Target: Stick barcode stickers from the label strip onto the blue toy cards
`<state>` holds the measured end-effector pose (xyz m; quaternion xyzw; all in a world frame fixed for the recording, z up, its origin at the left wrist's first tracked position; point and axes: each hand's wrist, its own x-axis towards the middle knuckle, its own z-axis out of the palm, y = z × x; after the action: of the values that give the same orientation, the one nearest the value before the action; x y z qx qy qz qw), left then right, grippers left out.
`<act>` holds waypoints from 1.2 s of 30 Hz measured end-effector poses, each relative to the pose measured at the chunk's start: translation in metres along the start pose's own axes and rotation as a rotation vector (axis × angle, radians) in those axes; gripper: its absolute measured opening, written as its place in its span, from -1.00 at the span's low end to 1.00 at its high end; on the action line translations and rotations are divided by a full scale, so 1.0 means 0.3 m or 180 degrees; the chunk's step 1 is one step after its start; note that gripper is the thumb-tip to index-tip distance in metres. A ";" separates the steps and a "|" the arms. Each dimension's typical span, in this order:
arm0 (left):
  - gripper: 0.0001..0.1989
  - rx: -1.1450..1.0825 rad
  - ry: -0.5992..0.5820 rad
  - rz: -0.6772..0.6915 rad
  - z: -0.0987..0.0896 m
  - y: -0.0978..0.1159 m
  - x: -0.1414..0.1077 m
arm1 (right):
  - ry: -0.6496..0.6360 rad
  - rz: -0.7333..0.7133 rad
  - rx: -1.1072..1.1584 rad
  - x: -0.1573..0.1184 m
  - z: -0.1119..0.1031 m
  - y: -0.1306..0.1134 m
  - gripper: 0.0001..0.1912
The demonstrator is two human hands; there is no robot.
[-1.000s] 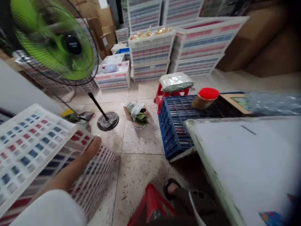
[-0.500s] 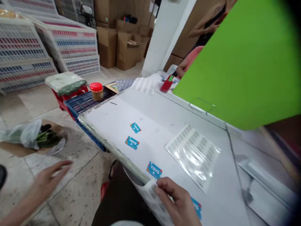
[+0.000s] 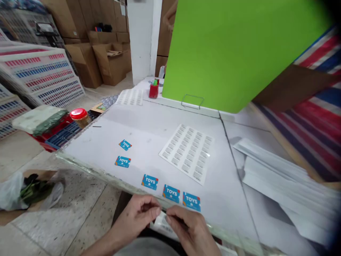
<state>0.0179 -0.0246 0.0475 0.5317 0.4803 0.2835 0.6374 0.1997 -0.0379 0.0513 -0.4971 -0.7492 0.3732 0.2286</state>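
Observation:
A white sheet of barcode stickers (image 3: 163, 224) hangs at the front edge of the table, curled and partly hidden by my hands. My right hand (image 3: 194, 229) grips it, thumb and fingers pressed together at its top edge. Close beside, my left hand (image 3: 137, 217) pinches the sheet's near corner; whether a single sticker sits between the fingertips I cannot tell. Just beyond my hands lie blue cards printed TOYS: one card (image 3: 149, 181), another card (image 3: 171, 193) and a third card (image 3: 191, 201) in a row. Two more, an upper card (image 3: 125, 144) and a lower card (image 3: 123, 161), lie farther left.
Another sticker sheet (image 3: 188, 153) lies flat mid-table. A green panel (image 3: 226, 53) stands behind it, near a red pen holder (image 3: 153, 90). White envelopes (image 3: 277, 177) are piled at right. A red-lidded jar (image 3: 80, 117) stands at left, with cartons (image 3: 110, 67) beyond.
My left hand has come from out over the floor at left to the sticker sheet beside my right hand. The view has turned right, showing more of the envelopes.

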 end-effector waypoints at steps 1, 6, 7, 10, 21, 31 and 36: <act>-0.71 0.0053 -0.0034 -0.0030 0.009 -0.010 -0.001 | -0.0033 -0.0035 -0.0003 -0.008 0.006 0.012 -0.78; -0.66 0.0455 0.0236 -0.0247 0.060 -0.087 -0.020 | 0.0261 -0.0348 0.0158 -0.038 0.091 0.094 -0.83; -0.65 0.0408 0.0309 -0.0315 0.069 -0.104 -0.022 | 0.0371 -0.0476 0.0199 -0.042 0.112 0.110 -0.84; -0.65 0.0274 0.0476 -0.0451 0.088 -0.134 -0.022 | 0.0736 -0.0753 0.0192 -0.053 0.156 0.141 -0.77; -0.65 0.0376 0.0691 -0.0335 0.121 -0.135 0.004 | 0.1439 -0.0522 0.0303 -0.073 0.193 0.126 -0.81; -0.66 0.0044 0.0769 -0.0522 0.118 -0.137 0.001 | 0.1566 -0.0815 -0.0064 -0.084 0.191 0.149 -0.79; -0.66 -0.0121 0.0797 -0.0559 0.123 -0.129 -0.001 | 0.1750 -0.0534 -0.0148 -0.101 0.189 0.146 -0.79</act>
<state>0.0457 -0.0504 0.0098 0.4359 0.5951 0.2999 0.6048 0.1964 -0.0744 -0.0173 -0.5211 -0.7060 0.1870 0.4417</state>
